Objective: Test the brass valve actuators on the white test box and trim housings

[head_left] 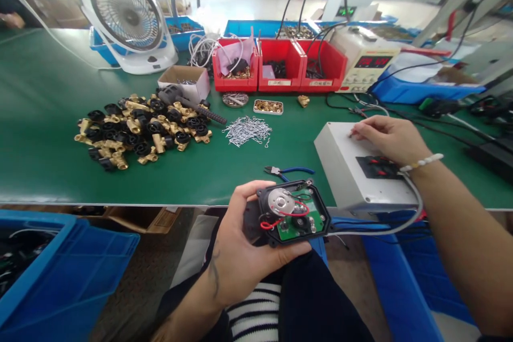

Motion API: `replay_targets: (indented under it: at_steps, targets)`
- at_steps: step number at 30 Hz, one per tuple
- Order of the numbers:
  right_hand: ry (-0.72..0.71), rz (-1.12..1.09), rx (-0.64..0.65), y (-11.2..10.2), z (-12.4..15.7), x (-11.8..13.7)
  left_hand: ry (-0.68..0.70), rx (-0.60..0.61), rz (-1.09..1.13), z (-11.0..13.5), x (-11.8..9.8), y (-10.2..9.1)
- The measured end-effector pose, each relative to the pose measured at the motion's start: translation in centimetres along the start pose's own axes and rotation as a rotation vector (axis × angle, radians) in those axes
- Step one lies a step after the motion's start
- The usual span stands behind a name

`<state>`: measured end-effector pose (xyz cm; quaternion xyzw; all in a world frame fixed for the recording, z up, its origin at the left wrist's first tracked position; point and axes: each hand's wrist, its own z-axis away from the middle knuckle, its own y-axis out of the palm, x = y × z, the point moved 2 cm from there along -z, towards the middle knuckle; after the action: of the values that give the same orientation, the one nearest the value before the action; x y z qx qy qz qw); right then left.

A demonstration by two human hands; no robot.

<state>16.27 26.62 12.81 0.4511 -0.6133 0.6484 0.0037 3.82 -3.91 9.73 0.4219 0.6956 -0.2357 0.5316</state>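
**Left hand holds open module, right hand on test box**

Left hand (240, 246): fingers curled under and around a black open housing (292, 214), thumb along its near-left edge, palm beneath. Firm grasp, held above the lap, just off the table's near edge. Housing faces up: green circuit board (302, 222) inside, round metal disc (281, 201) at upper left, red wires (276, 219) looping across. Housing sits on the fingertips, not between pinched tips.

Right hand (390, 136): lying flat-ish on top of the white box (352, 171), fingers extended toward its far-left corner, fingertips touching the lid. Nothing gripped. Wrist carries a white bead bracelet (422, 162). Black panel with red switches (379, 166) lies just under the wrist. Grey cable (401, 224) runs from the box side round to the housing.

Further out on the green table (40, 117): blue-handled cutters (286, 172) just beyond the housing; pile of small metal pins (247, 131); heap of brass-and-black fittings (140, 131) to the left; three red bins (278, 64); white fan (126, 13); bench power supply (366, 59) with red display. Blue crate (60, 267) below the table at left.
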Motion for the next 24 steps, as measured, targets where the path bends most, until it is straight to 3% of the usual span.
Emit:
replay_targets:
  at_steps: [7,15,17,24]
  targets:
    - [-0.003,0.016,-0.014,0.4,-2.3,-1.9,-0.103,0.022,0.123,0.3,-0.3,0.2]
    - [-0.034,-0.025,0.05,0.6,-2.1,-2.1,-0.12,-0.036,0.225,0.7,-0.4,0.6]
    - [-0.044,-0.036,0.062,0.6,-2.0,-2.1,-0.122,-0.056,0.212,0.7,-0.4,0.5]
    - [-0.043,-0.017,0.068,0.5,-1.9,-1.8,-0.096,0.041,0.107,0.8,-0.3,-0.2]
